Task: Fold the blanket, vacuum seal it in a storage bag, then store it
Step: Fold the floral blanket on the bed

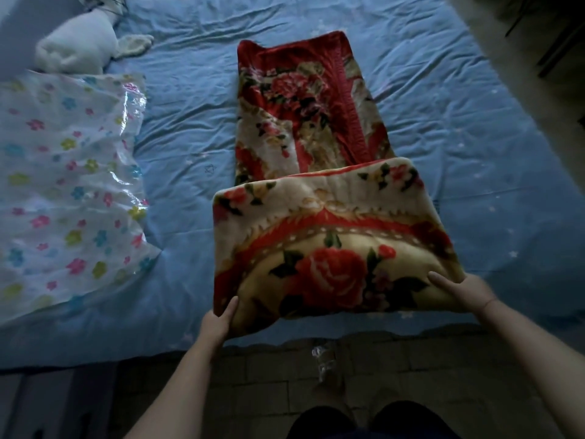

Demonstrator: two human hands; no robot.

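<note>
A red and cream flower-patterned blanket [316, 128] lies as a long narrow strip down the middle of the blue bed. Its near end is lifted and turned over toward the far end, showing a large red rose. My left hand [218, 321] grips the lifted end's near left corner, thumb on top. My right hand [462, 289] holds the near right corner, fingers hidden under the fabric. A clear plastic storage bag [63, 185] printed with small coloured flowers lies flat on the bed to the left, apart from the blanket.
The bed's blue sheet [459, 137] is wrinkled and reaches the near edge. A white plush toy [76, 49] lies at the far left corner. Below the bed edge is a brick-patterned floor [395, 375] with a small clear plastic piece [323, 359] on it.
</note>
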